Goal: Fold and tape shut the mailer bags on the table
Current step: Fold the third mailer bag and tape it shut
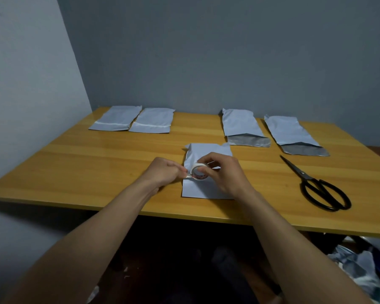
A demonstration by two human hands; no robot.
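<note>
Right hand (pixel 224 174) clamps the tape roll (pixel 199 171) while the left hand (pixel 165 172) pinches its loose end just beside, both directly above the folded mailer bag (pixel 203 189), its length running away from the person.

Black-handled metal scissors (pixel 304 174), blue-grey painted walls (pixel 206 51), crumpled pale plastic scraps (pixel 358 268).
The scissors lie shut at the right, blades pointing away; the walls meet in a far-left corner; the scraps are heaped at lower right.
</note>
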